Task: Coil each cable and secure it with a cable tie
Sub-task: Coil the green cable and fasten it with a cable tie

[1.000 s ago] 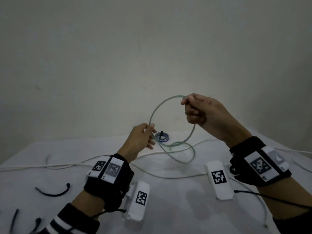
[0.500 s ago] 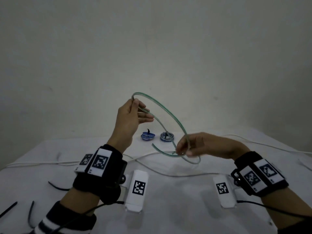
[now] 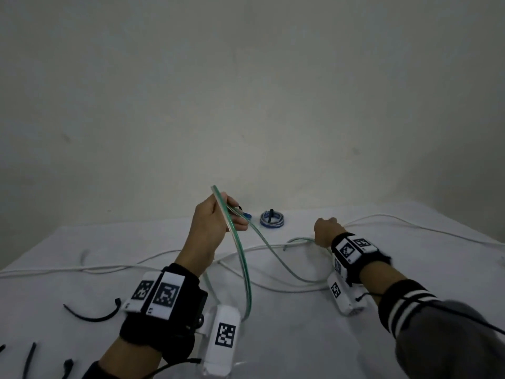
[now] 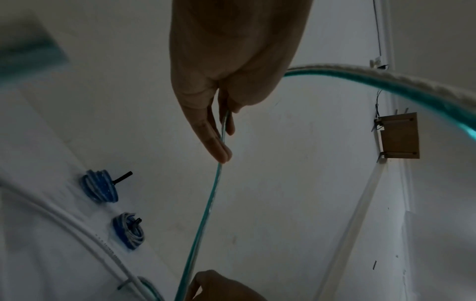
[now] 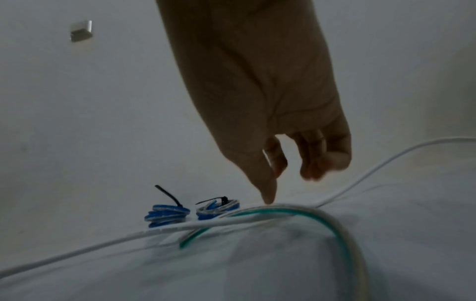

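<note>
Right hand (image 3: pixel 325 232) grip hidden; blue coil (image 3: pixel 247 215) half-hidden behind left hand (image 3: pixel 211 228)

The left hand (image 3: pixel 216 228) is up above the table (image 3: pixel 273 337) with a cable (image 3: pixel 247 272) hanging from it down to the right hand (image 3: pixel 325 232), which is low by the table, and two tied coils (image 3: pixel 272 220) sit behind the hands, near the wall.

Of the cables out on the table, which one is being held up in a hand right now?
The green cable, pinched in the raised left hand. The white cable lies loose across the table, and both blue coils sit tied.
</note>
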